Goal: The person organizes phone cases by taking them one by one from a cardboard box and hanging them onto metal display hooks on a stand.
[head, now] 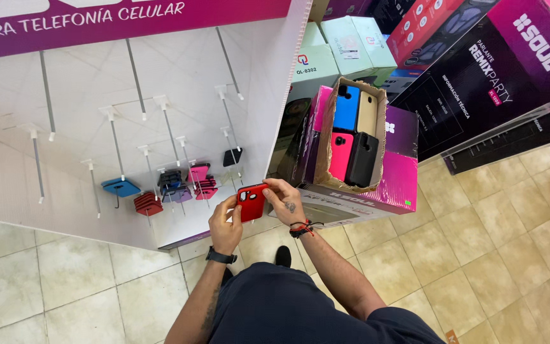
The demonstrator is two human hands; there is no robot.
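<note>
Both hands meet on a red phone case (251,202): the left hand (225,224) grips its lower edge from below, and the right hand (286,200) pinches its upper side from the right, fingers curled over the rim. Just beyond the right hand sits an open cardboard box (326,137) of blue, beige, pink and black cases. Ahead and left of the left hand, white display hooks (163,114) carry a few hung cases. Hanging it well probably means keeping the case level, camera cut-out facing out, and holding it by the edges.
</note>
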